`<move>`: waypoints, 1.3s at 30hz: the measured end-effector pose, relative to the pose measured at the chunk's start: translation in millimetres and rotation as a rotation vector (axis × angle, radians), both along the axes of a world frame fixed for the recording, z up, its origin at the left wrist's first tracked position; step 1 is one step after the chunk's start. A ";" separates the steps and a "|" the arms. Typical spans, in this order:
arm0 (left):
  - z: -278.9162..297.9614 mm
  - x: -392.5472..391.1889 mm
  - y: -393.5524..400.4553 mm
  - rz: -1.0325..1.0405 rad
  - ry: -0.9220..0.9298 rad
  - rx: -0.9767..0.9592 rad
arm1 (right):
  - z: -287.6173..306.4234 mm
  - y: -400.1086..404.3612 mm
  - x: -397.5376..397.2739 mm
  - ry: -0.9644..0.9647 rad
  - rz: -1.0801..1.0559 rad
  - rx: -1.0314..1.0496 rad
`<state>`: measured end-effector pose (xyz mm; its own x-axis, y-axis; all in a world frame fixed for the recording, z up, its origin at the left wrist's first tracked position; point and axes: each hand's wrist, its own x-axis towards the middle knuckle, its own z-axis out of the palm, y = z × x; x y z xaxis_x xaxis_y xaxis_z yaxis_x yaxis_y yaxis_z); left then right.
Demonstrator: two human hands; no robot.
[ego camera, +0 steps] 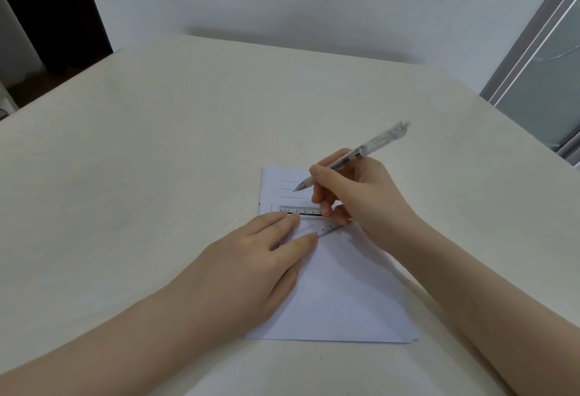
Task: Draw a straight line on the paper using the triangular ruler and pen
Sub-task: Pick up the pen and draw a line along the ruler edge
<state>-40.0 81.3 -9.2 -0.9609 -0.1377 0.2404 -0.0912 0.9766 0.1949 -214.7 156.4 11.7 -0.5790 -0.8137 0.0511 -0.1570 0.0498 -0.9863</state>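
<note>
So my left hand (251, 257) is lying flat on the ruler (309, 216), fingers straight and pretty much together, pinning it down on the paper (342, 295). It's a clear triangular one, so you mostly only see its marked edges: the top scale runs left to right just past my left fingertips, and a slanted scale comes out from under my index finger and runs up to the right toward my other hand. My left fingertips sit right at the ruler's left end, touching it, and the heel of that hand hangs off the paper's left edge onto the table (157, 144).

My right hand (354, 194) has the pen (351, 157) in a normal writing grip, thumb and first fingers closed around the lower barrel. Its tip points down-left and hangs over the upper part of the paper, near the 2nd of 3 thin lines drawn there. I honestly can't tell if the tip is touching the sheet. It's clearly above the ruler's top edge, not against it. My curled right fingers rest at the ruler's right end, on or just beside it.

Paper sits on the table near the front edge, a bit right of center.
</note>
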 end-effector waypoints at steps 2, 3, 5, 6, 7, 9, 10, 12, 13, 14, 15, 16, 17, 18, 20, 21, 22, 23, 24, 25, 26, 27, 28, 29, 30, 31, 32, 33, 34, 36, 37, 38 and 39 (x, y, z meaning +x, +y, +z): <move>-0.8 -0.5 -0.1 -0.002 0.008 -0.008 | -4.0 -0.2 2.5 -0.009 -0.014 -0.010; -1.3 -0.7 -0.2 -0.002 0.012 -0.009 | -5.6 0.1 3.2 -0.023 -0.020 -0.015; -1.3 -0.6 -0.3 0.005 0.014 -0.004 | -7.5 0.9 3.8 -0.045 -0.032 -0.031; -1.6 -0.9 -0.5 0.005 0.015 -0.004 | -8.1 1.0 3.7 -0.045 -0.036 -0.036; -2.0 -1.1 -0.9 0.003 0.017 -0.003 | -8.3 1.1 3.5 -0.038 -0.037 -0.038; -2.3 -1.4 -1.6 -0.002 0.016 -0.003 | -8.3 0.4 2.9 -0.027 -0.036 -0.042; -2.5 -1.6 -1.8 -0.003 0.017 -0.004 | -8.1 -0.2 2.4 -0.025 -0.035 -0.040; -2.5 -1.7 -2.0 -0.001 0.018 -0.002 | -7.5 -1.4 1.6 -0.028 -0.031 -0.029; -2.3 -1.9 -1.8 0.000 0.017 0.001 | -7.3 -1.6 1.3 -0.030 -0.026 -0.021; -2.1 -2.0 -1.7 0.000 0.016 0.001 | -7.2 -1.9 0.9 -0.035 -0.017 -0.013; -1.9 -2.1 -1.5 -0.001 0.017 -0.003 | -7.0 -1.6 0.7 -0.044 -0.006 -0.006; -2.0 -2.3 -1.5 -0.003 0.017 -0.009 | -6.8 -1.5 0.3 -0.056 0.008 -0.001; -1.8 -2.5 -1.5 -0.005 0.017 -0.014 | -6.4 -1.5 -0.2 -0.071 0.021 0.005; -1.7 -2.4 -1.3 -0.007 0.017 -0.018 | -6.1 -1.4 -0.7 -0.084 0.033 0.010; -1.6 -2.5 -1.5 -0.008 0.016 -0.016 | -4.8 -1.9 -1.9 -0.099 0.052 0.021; -1.7 -2.3 -1.4 -0.007 0.016 -0.015 | -4.2 -2.2 -1.8 -0.099 0.058 0.025; -1.8 -2.1 -1.4 -0.006 0.016 -0.015 | -3.6 -2.8 -1.6 -0.096 0.062 0.028; -2.0 -2.2 -1.8 -0.006 0.016 -0.014 | -3.4 -3.2 -1.0 -0.086 0.063 0.030; -2.2 -2.1 -1.7 -0.007 0.015 -0.010 | -3.5 -3.4 -0.2 -0.065 0.059 0.033; -2.2 -2.2 -1.7 -0.007 0.015 -0.005 | -4.0 -3.9 0.8 -0.034 0.050 0.039; -2.1 -2.3 -2.0 -0.007 0.016 -0.001 | -4.8 -4.6 1.6 0.000 0.041 0.044; -2.0 -2.5 -1.8 -0.006 0.016 -0.002 | -5.8 -5.2 2.7 0.029 0.035 0.047; -1.7 -2.6 -1.7 -0.006 0.016 -0.005 | -6.7 -6.1 3.6 0.052 0.031 0.049; -1.2 -2.9 -1.7 -0.007 0.019 -0.007 | -7.5 -7.2 4.1 0.069 0.030 0.051; -0.8 -2.8 -1.4 -0.010 0.022 -0.008 | -8.3 -7.8 4.5 0.079 0.034 0.054; -0.5 -2.9 -0.8 -0.011 0.023 -0.006 | -9.0 -8.3 4.7 0.084 0.041 0.056; -0.3 -3.1 -0.5 -0.011 0.025 -0.005 | -9.3 -8.5 4.5 0.085 0.048 0.058; -0.3 -3.0 -0.2 -0.010 0.028 -0.006 | -9.7 -8.5 4.4 0.085 0.053 0.059; -0.2 -2.9 0.1 -0.009 0.032 -0.010 | -10.1 -8.5 4.0 0.085 0.054 0.061; -0.6 -2.6 0.5 -0.005 0.041 -0.016 | -11.2 -8.5 3.2 0.083 0.043 0.060; -0.7 -2.5 0.6 -0.003 0.044 -0.015 | -11.8 -8.6 2.7 0.082 0.032 0.056; -0.7 -2.7 0.7 -0.002 0.047 -0.010 | -12.4 -8.7 2.4 0.083 0.022 0.054; -0.8 -2.9 0.7 -0.001 0.048 -0.004 | -13.2 -8.8 2.2 0.085 0.014 0.054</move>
